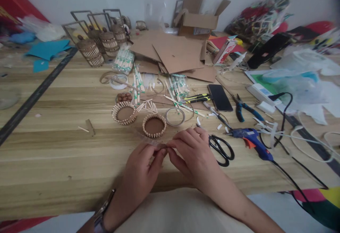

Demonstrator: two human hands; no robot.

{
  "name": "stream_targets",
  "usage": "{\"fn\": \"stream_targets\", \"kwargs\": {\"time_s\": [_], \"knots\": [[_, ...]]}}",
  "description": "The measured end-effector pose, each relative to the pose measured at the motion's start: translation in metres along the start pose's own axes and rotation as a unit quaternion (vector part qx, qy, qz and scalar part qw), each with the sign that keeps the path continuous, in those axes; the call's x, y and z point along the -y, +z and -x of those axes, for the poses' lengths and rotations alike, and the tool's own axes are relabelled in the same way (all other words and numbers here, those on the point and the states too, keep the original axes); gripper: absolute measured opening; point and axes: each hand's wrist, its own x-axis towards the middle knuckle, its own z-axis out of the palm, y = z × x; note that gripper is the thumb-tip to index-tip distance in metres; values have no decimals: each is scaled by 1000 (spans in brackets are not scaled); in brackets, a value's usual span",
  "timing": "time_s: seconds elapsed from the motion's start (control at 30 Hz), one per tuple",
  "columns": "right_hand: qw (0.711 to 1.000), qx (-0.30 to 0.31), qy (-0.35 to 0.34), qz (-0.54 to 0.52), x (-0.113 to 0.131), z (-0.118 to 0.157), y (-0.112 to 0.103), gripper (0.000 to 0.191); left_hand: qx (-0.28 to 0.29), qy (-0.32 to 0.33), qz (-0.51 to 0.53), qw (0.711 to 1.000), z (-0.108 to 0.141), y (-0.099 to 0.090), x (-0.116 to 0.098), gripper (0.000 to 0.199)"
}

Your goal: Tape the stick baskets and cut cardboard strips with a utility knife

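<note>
Near the table's front edge, my left hand (143,165) and my right hand (190,151) meet, fingertips pinched together on a thin brown strip (162,146). Part of the strip is hidden by the fingers. Just beyond them stands a round ring of short wooden sticks with a brown base (154,126). A second stick-walled round (124,113) sits to its left, next to a small heap of brown beads (124,97). Right of my right hand lie black-handled scissors (221,151). A roll of clear tape (175,116) lies flat beyond my fingers.
A blue glue gun (252,139), pliers (245,109) and a phone (220,97) lie to the right, among cables. Cardboard sheets (177,52) and an open box (199,20) are at the back. Small lantern-like barrels (91,52) stand back left.
</note>
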Motion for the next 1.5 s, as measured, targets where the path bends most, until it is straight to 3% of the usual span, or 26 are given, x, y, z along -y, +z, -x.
{"fn": "stream_targets", "kwargs": {"time_s": [0.3, 0.67, 0.9, 1.03, 1.13, 1.23, 1.3, 1.37, 1.43, 1.5], "knots": [[999, -7, -14, 32, -2, -1, 3, 22, 15, 6, -15, 1000, -1, 2, 2, 23], [992, -9, 36, -118, -7, 0, 6, 15, 6, -21, 41, 999, 1, 2, 4, 16], [990, -25, 49, -130, -5, 6, 9, 14, 9, -26, 42, 999, 0, 0, 0, 19], [984, -37, 108, -134, -4, 4, 8, 18, 6, -69, 90, 994, 3, 0, -1, 13], [974, -34, 179, -133, -20, 7, 0, 20, -18, -134, 188, 973, 4, -1, -2, 15], [968, -50, 237, -61, -54, 21, -13, 22, -39, -189, 279, 941, 6, -3, 2, 19], [957, -75, 268, 88, -82, 36, -23, 30, -43, -219, 330, 917, 8, -3, 7, 22], [927, -40, 290, 235, -107, 50, -32, 39, -42, -245, 371, 895, 8, -3, 11, 23], [901, -24, 298, 313, -123, 58, -38, 34, -46, -257, 398, 880, 8, -3, 14, 22], [897, -50, 285, 335, -129, 59, -41, 25, -50, -259, 414, 871, 6, -3, 15, 21]]}}
